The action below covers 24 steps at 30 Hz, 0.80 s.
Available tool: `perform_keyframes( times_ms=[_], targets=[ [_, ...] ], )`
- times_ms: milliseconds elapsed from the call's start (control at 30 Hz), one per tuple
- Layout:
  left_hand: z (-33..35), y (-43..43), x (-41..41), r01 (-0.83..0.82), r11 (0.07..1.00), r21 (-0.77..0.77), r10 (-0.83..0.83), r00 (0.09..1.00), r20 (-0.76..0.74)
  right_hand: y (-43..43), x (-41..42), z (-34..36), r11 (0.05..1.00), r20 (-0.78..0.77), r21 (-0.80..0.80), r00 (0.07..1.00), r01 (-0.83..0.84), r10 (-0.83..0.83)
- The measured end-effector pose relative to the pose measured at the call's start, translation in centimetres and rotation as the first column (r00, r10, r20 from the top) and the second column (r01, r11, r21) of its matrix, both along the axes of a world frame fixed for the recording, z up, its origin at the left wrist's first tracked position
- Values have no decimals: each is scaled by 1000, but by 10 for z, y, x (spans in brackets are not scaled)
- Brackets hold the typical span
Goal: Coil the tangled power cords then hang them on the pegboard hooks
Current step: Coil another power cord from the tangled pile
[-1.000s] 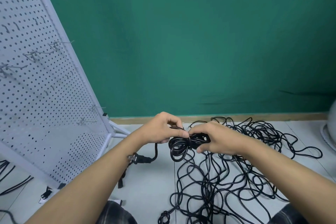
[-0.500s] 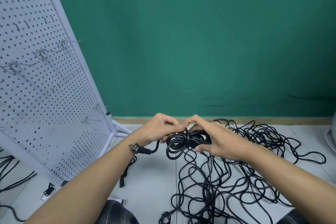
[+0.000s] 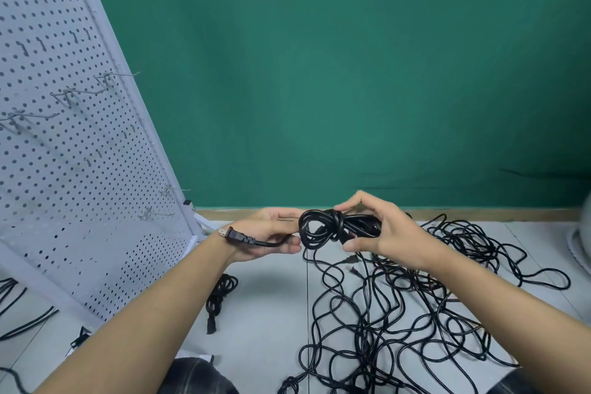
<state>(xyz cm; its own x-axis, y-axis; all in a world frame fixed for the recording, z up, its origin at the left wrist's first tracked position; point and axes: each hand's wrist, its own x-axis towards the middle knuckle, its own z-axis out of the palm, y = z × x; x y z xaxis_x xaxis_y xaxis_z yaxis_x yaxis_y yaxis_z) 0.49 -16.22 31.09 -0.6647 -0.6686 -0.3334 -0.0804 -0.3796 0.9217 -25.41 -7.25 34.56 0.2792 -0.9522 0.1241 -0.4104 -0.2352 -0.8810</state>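
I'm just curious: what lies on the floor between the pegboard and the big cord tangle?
A small coiled cord lies on the floor there, shown in the head view.

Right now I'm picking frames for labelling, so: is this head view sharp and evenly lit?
Head view: coiled cord, left hand, right hand crisp; pegboard hooks at the left edge soft; light even, no glare, faint shadow on the floor under the left forearm.
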Motion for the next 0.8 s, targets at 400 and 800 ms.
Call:
perform_keyframes(
  times_ms=[400, 800],
  targets=[
    [-12, 34, -77, 230, 829, -510, 92, 843, 529, -15, -5, -29, 913, -188, -243, 908, 327, -375],
    [24, 43, -61, 619, 537, -573, 93, 632, 769, -19, -7, -30, 934, -562, -260, 748, 247, -354]
  ],
)
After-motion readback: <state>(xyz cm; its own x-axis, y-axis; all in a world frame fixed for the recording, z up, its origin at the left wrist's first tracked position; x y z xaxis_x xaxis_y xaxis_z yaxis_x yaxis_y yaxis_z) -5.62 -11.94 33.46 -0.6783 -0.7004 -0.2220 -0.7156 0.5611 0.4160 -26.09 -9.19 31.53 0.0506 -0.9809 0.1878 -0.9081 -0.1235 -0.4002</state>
